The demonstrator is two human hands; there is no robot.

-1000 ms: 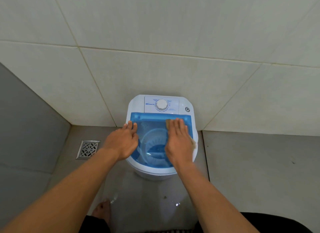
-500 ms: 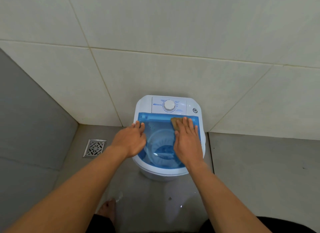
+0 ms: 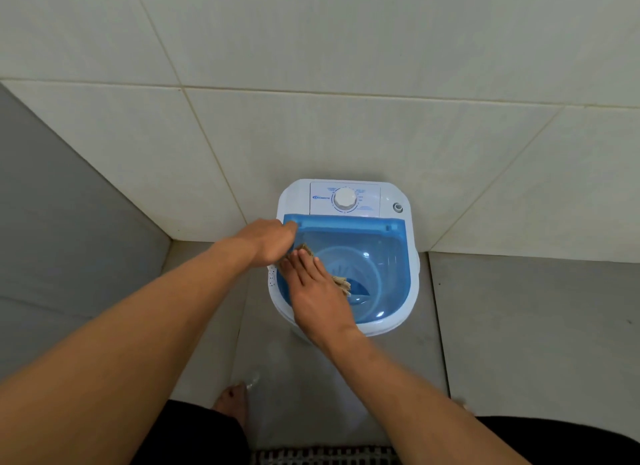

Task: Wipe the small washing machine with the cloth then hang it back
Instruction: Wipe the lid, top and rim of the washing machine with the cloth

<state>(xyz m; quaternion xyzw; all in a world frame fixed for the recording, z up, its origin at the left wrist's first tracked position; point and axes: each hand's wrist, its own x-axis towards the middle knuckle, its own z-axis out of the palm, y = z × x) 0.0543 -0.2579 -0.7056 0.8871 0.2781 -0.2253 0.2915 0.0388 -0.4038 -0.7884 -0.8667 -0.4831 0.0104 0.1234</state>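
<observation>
The small washing machine [image 3: 398,229] is white with a clear blue lid and a white dial [image 3: 345,198], and stands on the floor against the tiled wall. My right hand [image 3: 313,288] lies flat on the left part of the lid, pressing a tan cloth [image 3: 341,282] whose edges show beside the palm and past the fingertips. My left hand [image 3: 268,239] grips the machine's back left corner at the lid's edge, fingers curled.
Cream wall tiles rise behind the machine and a grey wall [image 3: 69,222] closes the left side. The grey floor [image 3: 519,326] looks wet in front of the machine. My bare foot [image 3: 232,400] and a patterned mat [image 3: 322,456] are at the bottom.
My right hand has slid the cloth from the lid's back right across to its left side. My left hand has moved up to the back left corner and curled around it.
</observation>
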